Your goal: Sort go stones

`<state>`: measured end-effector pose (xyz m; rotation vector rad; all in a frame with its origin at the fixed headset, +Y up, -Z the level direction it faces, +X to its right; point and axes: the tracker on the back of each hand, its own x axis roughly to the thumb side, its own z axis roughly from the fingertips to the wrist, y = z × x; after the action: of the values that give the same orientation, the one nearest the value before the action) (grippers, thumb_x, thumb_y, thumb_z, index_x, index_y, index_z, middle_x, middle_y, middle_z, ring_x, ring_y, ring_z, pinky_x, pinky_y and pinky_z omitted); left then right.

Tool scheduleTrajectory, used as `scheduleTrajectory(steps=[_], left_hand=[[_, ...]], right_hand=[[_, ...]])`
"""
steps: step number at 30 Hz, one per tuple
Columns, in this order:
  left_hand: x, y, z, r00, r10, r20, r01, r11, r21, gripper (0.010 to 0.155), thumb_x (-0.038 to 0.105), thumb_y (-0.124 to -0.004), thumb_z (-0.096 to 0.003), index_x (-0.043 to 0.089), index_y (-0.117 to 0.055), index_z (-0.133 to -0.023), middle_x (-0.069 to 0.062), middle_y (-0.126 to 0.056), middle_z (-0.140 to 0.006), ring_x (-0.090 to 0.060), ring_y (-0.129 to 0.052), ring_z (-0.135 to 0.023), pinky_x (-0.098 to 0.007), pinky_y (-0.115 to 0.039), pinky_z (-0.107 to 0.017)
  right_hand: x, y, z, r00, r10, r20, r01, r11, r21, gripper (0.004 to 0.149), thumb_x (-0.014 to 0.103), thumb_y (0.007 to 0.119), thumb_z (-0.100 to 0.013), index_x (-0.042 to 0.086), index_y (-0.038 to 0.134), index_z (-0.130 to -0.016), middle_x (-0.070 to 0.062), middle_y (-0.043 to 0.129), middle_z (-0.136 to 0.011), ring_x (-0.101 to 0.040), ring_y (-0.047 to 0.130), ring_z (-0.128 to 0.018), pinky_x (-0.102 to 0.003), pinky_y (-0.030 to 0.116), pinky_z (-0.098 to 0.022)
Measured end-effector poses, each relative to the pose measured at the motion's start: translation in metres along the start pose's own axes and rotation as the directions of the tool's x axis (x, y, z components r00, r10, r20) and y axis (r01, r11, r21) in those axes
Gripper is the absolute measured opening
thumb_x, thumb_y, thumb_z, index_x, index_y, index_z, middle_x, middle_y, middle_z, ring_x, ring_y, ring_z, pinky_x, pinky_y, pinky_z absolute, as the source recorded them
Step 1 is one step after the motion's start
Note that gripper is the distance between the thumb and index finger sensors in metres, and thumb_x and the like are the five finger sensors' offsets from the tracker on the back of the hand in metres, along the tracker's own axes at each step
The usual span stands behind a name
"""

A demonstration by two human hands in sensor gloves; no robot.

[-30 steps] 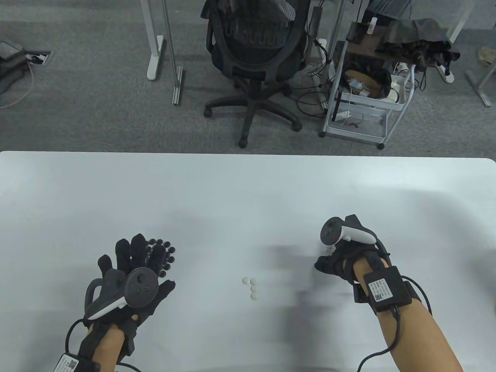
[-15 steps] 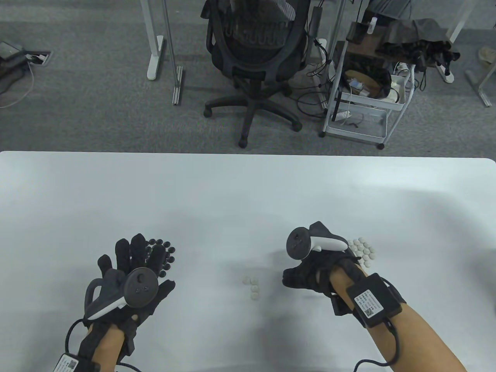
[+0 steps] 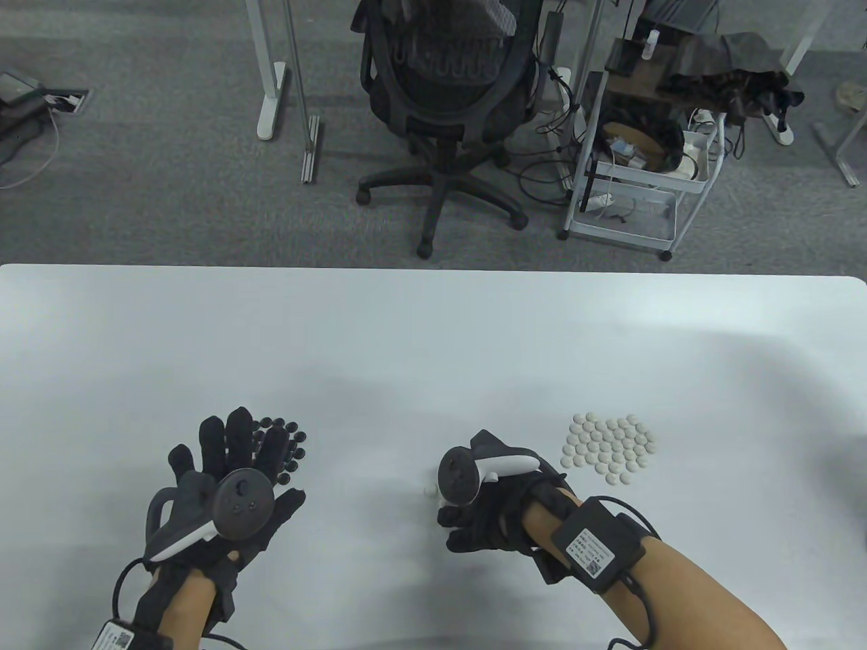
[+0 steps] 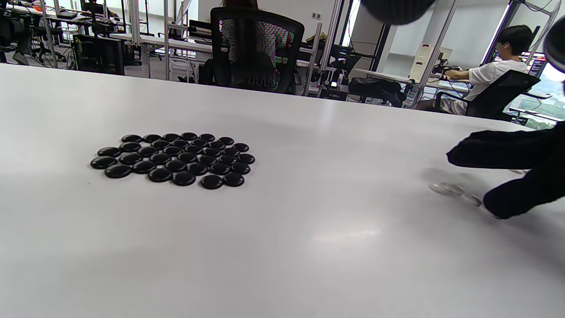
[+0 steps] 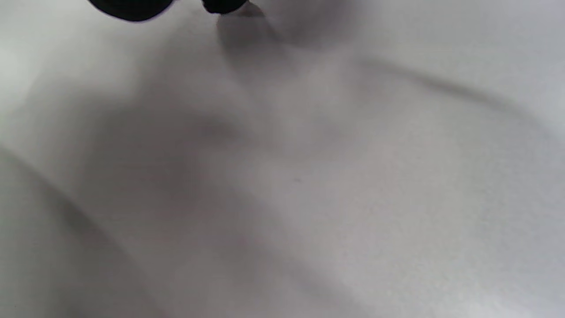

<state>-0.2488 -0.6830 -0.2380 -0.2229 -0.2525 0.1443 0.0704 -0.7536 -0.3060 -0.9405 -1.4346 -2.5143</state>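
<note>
white stray stones (image 4: 454,192) are lying mid-counter (image 3: 433,325) under the right hand (image 3: 488,518), its fingers (image 4: 507,205) curling over them, grasp unclear; the left hand (image 3: 223,474) is resting flat by the black pile (image 4: 174,159). pinching one stone cleanly looks wisest.

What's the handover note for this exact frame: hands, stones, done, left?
Left hand: flat, fingers straight, beside the black stones, holding nothing.
Right hand: at the stray white stones mid-table; grip not visible.
White pile: grouped right of the right hand.
Done: the black stones are grouped, most white ones piled.
Left: move the strays to the white pile.
</note>
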Motion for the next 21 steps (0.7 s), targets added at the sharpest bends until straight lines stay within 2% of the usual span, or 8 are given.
scheduleTrajectory(steps=[4,8,14,17,21], left_hand=[[-0.001,0.000,0.000,1.000,0.002,-0.001,-0.002,1.000,0.002,0.076,0.050,-0.049,-0.0638,0.012,-0.016,-0.120,-0.036,0.014,-0.112,-0.062,0.013,-0.093,-0.085,-0.001,-0.054],[0.000,0.000,0.000,1.000,-0.002,-0.005,0.002,1.000,-0.002,0.076,0.051,-0.049,-0.0638,0.012,-0.016,-0.120,-0.036,0.014,-0.112,-0.062,0.013,-0.093,-0.085,0.000,-0.054],[0.001,-0.001,-0.001,1.000,-0.009,-0.001,0.009,1.000,-0.006,0.076,0.050,-0.049,-0.0639,0.012,-0.016,-0.120,-0.036,0.014,-0.112,-0.062,0.013,-0.093,-0.085,0.000,-0.054],[0.001,-0.001,-0.001,1.000,-0.013,-0.001,0.013,1.000,-0.011,0.076,0.051,-0.049,-0.0639,0.012,-0.016,-0.120,-0.036,0.014,-0.112,-0.062,0.013,-0.093,-0.085,0.000,-0.054],[0.002,-0.002,-0.002,1.000,-0.015,-0.002,0.015,1.000,-0.013,0.076,0.051,-0.049,-0.0638,0.012,-0.016,-0.120,-0.036,0.014,-0.112,-0.062,0.014,-0.093,-0.085,0.000,-0.053]], right_hand=[[-0.017,0.012,0.014,0.999,-0.025,-0.034,0.024,1.000,-0.003,0.064,0.051,0.051,-0.054,0.026,0.037,-0.112,-0.024,-0.013,-0.104,-0.055,-0.017,-0.084,-0.081,0.003,-0.054],[-0.051,0.026,0.040,0.990,-0.061,-0.128,0.060,0.998,-0.014,0.061,0.050,0.053,-0.055,0.026,0.046,-0.110,-0.023,-0.009,-0.105,-0.054,-0.015,-0.085,-0.081,0.004,-0.055],[-0.130,0.046,0.077,0.918,-0.238,-0.317,0.227,0.971,-0.071,0.058,0.050,0.055,-0.056,0.028,0.048,-0.109,-0.023,-0.007,-0.107,-0.054,-0.015,-0.085,-0.081,0.004,-0.054],[-0.152,0.048,0.082,0.887,-0.305,-0.348,0.283,0.952,-0.114,0.058,0.050,0.055,-0.056,0.029,0.047,-0.109,-0.023,-0.008,-0.106,-0.054,-0.016,-0.085,-0.081,0.003,-0.054],[-0.166,0.045,0.080,0.868,-0.340,-0.363,0.302,0.940,-0.158,0.059,0.050,0.055,-0.056,0.029,0.042,-0.110,-0.022,-0.010,-0.105,-0.054,-0.017,-0.085,-0.081,0.002,-0.054]])
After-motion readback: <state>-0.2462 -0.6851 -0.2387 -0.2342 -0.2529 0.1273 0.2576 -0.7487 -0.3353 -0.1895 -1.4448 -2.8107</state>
